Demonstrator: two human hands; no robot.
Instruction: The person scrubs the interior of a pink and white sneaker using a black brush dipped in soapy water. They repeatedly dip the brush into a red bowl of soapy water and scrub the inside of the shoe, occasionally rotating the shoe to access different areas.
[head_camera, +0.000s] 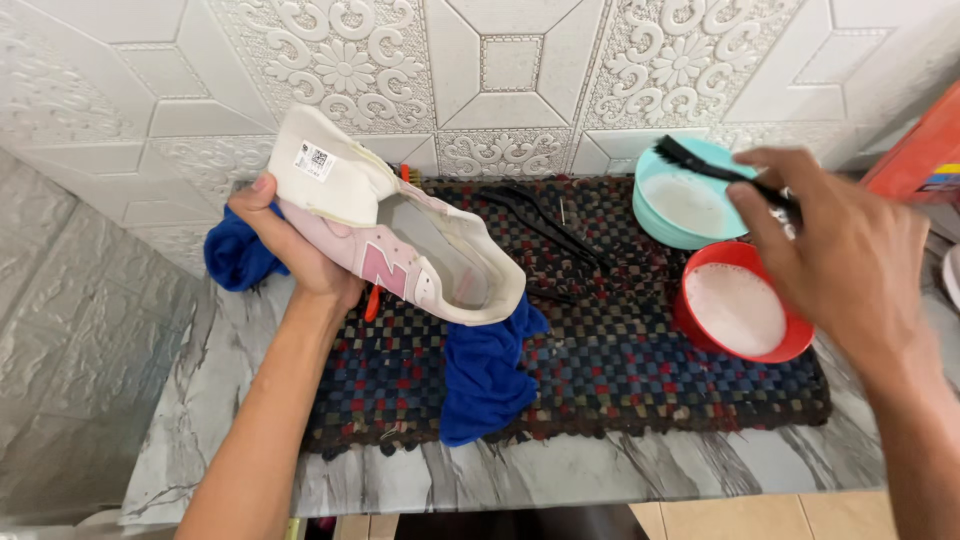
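You are loading the brush for shoe cleaning
Your left hand (300, 250) holds the pink shoe (400, 250) above the mat (620, 370); your right hand (850, 250) grips the black brush (700, 163) over the teal bowl (650, 210), so next it probably needs wetting

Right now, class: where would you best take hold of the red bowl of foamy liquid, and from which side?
Grip the red bowl at its near rim with thumb over the edge, coming from the front. It sits upright, full of white foam, so keep it level. The teal bowl crowds its far side, and the right hand with the black brush hovers above.
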